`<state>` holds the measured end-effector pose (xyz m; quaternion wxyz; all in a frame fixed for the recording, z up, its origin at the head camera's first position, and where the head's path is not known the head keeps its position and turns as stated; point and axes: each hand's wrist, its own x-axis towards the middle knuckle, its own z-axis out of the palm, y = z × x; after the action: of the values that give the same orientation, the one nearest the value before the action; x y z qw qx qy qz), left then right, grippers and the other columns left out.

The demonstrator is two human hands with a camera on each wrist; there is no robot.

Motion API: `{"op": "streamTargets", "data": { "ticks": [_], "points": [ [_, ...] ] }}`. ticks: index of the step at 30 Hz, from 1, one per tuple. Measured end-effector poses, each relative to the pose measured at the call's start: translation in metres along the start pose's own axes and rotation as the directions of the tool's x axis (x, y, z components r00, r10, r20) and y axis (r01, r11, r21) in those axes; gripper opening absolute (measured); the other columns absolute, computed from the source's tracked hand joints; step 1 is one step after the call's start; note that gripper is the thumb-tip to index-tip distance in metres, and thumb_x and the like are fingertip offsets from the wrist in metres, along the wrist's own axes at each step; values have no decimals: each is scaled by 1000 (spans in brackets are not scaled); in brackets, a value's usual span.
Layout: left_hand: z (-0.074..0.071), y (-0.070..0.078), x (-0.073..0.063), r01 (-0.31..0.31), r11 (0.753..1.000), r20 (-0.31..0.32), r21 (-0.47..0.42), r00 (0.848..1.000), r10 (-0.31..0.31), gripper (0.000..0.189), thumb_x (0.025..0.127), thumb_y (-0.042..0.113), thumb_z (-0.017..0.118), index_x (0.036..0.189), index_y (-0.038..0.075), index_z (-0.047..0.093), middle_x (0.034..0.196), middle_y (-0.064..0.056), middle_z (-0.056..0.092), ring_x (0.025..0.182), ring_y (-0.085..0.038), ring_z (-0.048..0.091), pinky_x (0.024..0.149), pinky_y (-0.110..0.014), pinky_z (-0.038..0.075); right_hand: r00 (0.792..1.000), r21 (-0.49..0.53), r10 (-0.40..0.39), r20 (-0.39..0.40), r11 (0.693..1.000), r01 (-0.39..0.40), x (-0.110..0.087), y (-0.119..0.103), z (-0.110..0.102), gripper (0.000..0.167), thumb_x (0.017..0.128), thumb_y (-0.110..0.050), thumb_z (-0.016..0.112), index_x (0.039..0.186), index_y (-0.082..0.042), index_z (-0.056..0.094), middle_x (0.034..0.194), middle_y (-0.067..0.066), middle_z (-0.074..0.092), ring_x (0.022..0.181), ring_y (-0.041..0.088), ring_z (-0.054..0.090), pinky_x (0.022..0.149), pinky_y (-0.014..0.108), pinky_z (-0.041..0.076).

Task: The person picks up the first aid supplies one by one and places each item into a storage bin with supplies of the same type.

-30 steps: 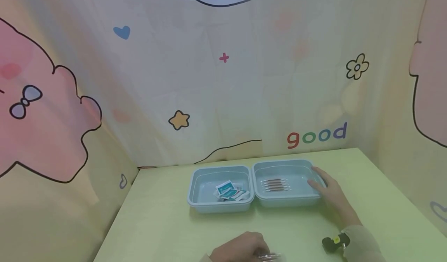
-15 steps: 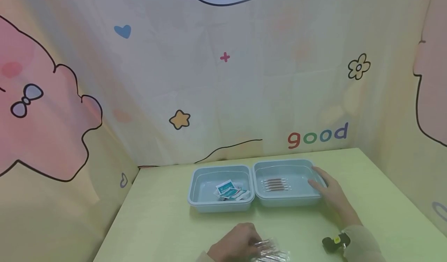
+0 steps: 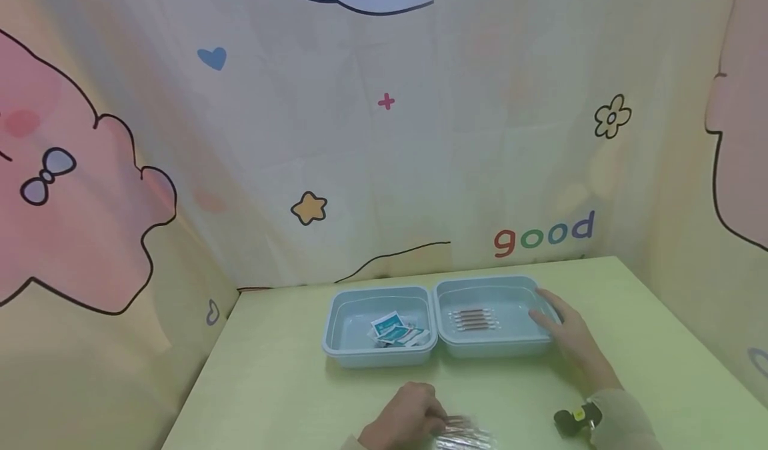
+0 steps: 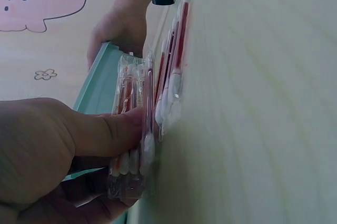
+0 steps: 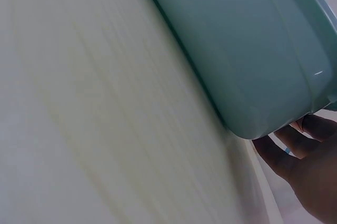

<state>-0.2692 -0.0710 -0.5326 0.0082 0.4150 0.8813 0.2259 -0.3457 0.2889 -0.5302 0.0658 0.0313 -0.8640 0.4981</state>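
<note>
My left hand (image 3: pixel 403 415) is low in the head view, near the table's front. It pinches a clear packet of cotton swabs (image 4: pixel 125 100) with reddish-brown shafts, thumb across its front in the left wrist view. Further swab packets (image 4: pixel 174 71) lie on the table right beside it. At the right end of the right-hand light blue tray (image 3: pixel 495 349), my right hand (image 3: pixel 567 327) grips the rim, thumb on the near side. Its fingers (image 5: pixel 297 142) press the tray's outer corner in the right wrist view. One row of wrapped swabs (image 3: pixel 474 319) lies inside that tray.
A second blue tray (image 3: pixel 384 359) stands against the first on its left, with several teal and white sachets (image 3: pixel 393 330) in it. A printed curtain (image 3: pixel 384 170) rises behind the pale green table (image 3: pixel 270 383) and at both sides.
My left hand came up and slightly left from the bottom edge, bringing the swab packets into view, then stayed nearly in place. The right hand and both trays have stayed put.
</note>
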Motion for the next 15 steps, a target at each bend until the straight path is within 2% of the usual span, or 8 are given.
{"op": "streamTargets", "data": {
  "ticks": [3, 10, 12, 15],
  "points": [
    [0, 1, -1, 14, 1000, -3, -22, 1000, -14, 9, 81, 14, 76, 88, 16, 81, 70, 14, 58, 67, 10, 44, 61, -5, 37, 1000, -4, 8, 3, 1000, -8, -1, 0, 1, 75, 97, -44, 56, 154, -7, 25, 158, 27, 19, 143, 53, 12, 111, 72, 11],
    [-2, 1, -1, 140, 986, 22, -91, 990, -139, 9, 82, 15, 76, 89, 19, 81, 71, 18, 54, 69, 8, 45, 64, -10, 41, 1000, -2, 9, 0, 1000, -9, -1, 2, 1, 74, 97, -44, 55, 154, -9, 25, 158, 27, 19, 143, 53, 13, 110, 73, 11],
    [-2, 0, -1, 157, 983, 24, -100, 988, -155, 9, 82, 15, 76, 88, 19, 81, 72, 18, 54, 70, 8, 44, 64, -11, 40, 1000, -2, 8, -3, 1000, -8, -1, 3, 1, 74, 97, -45, 55, 154, -9, 25, 158, 26, 19, 143, 53, 13, 110, 73, 11],
    [-2, -1, -1, 147, 985, 8, -88, 989, -147, 8, 82, 17, 76, 88, 18, 80, 71, 17, 54, 68, 7, 44, 62, -11, 39, 1000, 1, 8, -4, 1000, -8, -1, 3, 1, 74, 97, -46, 55, 155, -10, 25, 159, 25, 19, 143, 53, 13, 110, 73, 12]
  ]
}}
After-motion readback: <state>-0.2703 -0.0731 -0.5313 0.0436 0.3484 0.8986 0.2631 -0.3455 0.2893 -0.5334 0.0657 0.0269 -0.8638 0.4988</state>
